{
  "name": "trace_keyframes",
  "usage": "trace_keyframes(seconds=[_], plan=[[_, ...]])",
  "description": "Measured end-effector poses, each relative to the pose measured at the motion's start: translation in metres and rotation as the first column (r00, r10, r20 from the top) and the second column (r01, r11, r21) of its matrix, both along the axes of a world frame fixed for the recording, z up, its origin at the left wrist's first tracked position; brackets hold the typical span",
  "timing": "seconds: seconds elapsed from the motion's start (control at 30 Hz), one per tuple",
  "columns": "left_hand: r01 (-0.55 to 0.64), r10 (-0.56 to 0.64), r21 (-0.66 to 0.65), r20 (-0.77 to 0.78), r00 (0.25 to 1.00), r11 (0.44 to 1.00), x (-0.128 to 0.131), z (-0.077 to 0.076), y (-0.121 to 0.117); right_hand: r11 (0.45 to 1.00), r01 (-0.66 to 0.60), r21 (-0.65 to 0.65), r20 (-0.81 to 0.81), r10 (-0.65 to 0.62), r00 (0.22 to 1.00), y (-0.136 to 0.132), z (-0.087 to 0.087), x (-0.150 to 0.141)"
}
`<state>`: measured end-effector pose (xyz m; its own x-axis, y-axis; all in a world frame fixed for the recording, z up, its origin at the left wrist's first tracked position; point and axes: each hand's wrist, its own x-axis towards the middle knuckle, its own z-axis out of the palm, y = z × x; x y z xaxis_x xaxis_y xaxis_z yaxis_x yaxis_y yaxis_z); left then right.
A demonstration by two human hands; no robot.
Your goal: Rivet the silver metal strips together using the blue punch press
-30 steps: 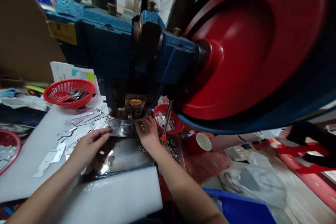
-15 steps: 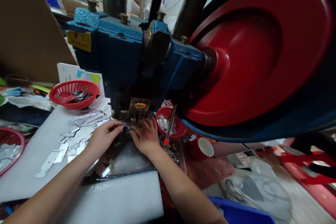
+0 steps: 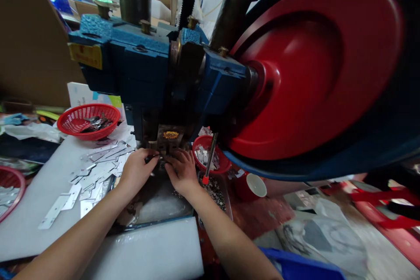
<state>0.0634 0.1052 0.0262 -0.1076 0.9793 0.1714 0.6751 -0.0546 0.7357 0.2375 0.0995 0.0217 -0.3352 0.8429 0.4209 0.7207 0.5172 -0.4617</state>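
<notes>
I see a white foam-topped table (image 3: pixel 24 240) carrying scattered flat, silvery metal plates (image 3: pixel 96 174), many overlapping. At its far end I find a round red plastic mesh basket (image 3: pixel 88 134); a second red plastic basket (image 3: pixel 22 187), at the left, is partly outside my view.

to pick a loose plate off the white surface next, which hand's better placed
Likely the left hand: it is closer to the loose plates, while the right hand is farther across, nearer the big red wheel.
</notes>
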Motion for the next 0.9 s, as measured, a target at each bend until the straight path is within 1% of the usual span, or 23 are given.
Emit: trace_keyframes(seconds=[0.07, 0.17, 0.27, 0.37, 0.47, 0.53, 0.57, 0.63, 0.67, 0.7, 0.73, 0.8, 0.83, 0.9], plan=[[0.006, -0.005, 0.020, -0.023, 1.000, 1.000, -0.001, -0.004, 0.001, 1.000, -0.001, 0.011, 0.043, 0.001, 0.999, 0.000, 0.002, 0.000], [0.017, -0.015, 0.034, -0.040, 0.999, 0.999, -0.003, -0.010, 0.005, 0.998, -0.015, 0.062, 0.129, 0.007, 0.992, 0.001, 0.004, 0.000], [0.043, -0.042, 0.035, -0.033, 0.999, 0.998, -0.004, -0.016, 0.010, 0.995, -0.003, 0.099, 0.198, -0.016, 0.980, 0.001, 0.007, -0.002], [0.071, -0.071, 0.035, -0.013, 0.997, 0.997, -0.003, -0.020, 0.015, 0.995, 0.023, 0.093, 0.224, -0.043, 0.974, 0.001, 0.009, -0.006], [0.075, -0.075, 0.047, 0.005, 0.997, 0.996, -0.001, -0.021, 0.017, 0.998, 0.006, 0.057, 0.204, -0.018, 0.979, 0.001, 0.011, -0.006], [0.068, -0.069, 0.060, 0.017, 0.997, 0.996, -0.001, -0.019, 0.016, 0.999, -0.015, 0.029, 0.132, 0.011, 0.991, 0.002, 0.010, -0.004], [0.064, -0.065, 0.066, 0.024, 0.998, 0.996, -0.002, -0.017, 0.015, 1.000, -0.024, 0.016, 0.071, 0.023, 0.997, 0.002, 0.008, -0.001], [0.048, -0.051, 0.076, 0.041, 0.998, 0.996, -0.007, -0.013, 0.011, 1.000, -0.006, -0.009, -0.109, 0.005, 0.994, 0.002, 0.003, 0.005], [0.038, -0.042, 0.079, 0.049, 0.998, 0.996, -0.011, -0.010, 0.008, 0.999, 0.019, -0.044, -0.222, -0.028, 0.975, 0.001, -0.001, 0.010], [0.023, -0.028, 0.079, 0.058, 0.998, 0.997, -0.015, -0.008, 0.004, 0.994, 0.038, -0.105, -0.344, -0.072, 0.936, -0.002, -0.004, 0.015], [0.009, -0.014, 0.075, 0.065, 0.998, 0.997, -0.020, -0.006, -0.001, 0.982, 0.042, -0.185, -0.462, -0.125, 0.878, -0.006, -0.008, 0.022], [-0.003, -0.001, 0.063, 0.068, 0.998, 0.998, -0.029, -0.004, -0.011, 0.935, -0.012, -0.354, -0.638, -0.232, 0.734, -0.018, -0.014, 0.034], [0.000, -0.004, 0.056, 0.063, 0.998, 0.998, -0.034, -0.003, -0.016, 0.911, -0.055, -0.409, -0.690, -0.270, 0.672, -0.025, -0.016, 0.040], [0.013, -0.015, 0.050, 0.043, 0.999, 0.999, -0.042, -0.003, -0.027, 0.881, -0.115, -0.458, -0.740, -0.307, 0.598, -0.039, -0.016, 0.050]])
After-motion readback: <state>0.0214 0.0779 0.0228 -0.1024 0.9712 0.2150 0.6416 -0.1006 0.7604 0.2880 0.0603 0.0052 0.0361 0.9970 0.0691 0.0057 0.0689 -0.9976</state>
